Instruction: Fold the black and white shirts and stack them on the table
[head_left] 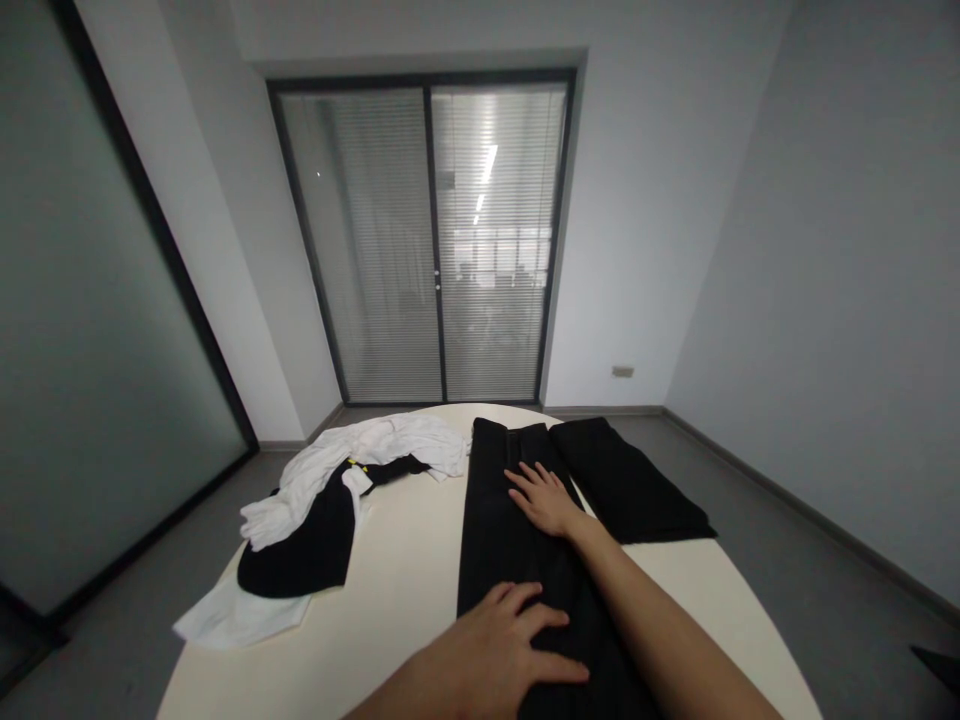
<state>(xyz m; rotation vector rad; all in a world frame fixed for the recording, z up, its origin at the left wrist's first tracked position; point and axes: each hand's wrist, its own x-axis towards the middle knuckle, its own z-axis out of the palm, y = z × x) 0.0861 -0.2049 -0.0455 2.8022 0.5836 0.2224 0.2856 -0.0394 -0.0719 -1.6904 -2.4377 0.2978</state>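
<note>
Black trousers (495, 530) lie lengthwise on the pale round table (405, 560), running from its far edge towards me. My right hand (544, 497) rests on their upper part with its fingers spread. Nearer to me, my left hand (502, 640) lies over the lower part, fingers apart and pointing right. Neither hand grips anything. The near end of the trousers is partly hidden by my left hand and right forearm. Close by on the right is a folded black garment (630, 480).
On the table's left side lie a crumpled white garment (375, 440), a black garment (307, 550) and a white cloth (240, 615), partly overlapping. Behind the table stands a glazed door with blinds (487, 320). Grey floor (780, 560) surrounds the table.
</note>
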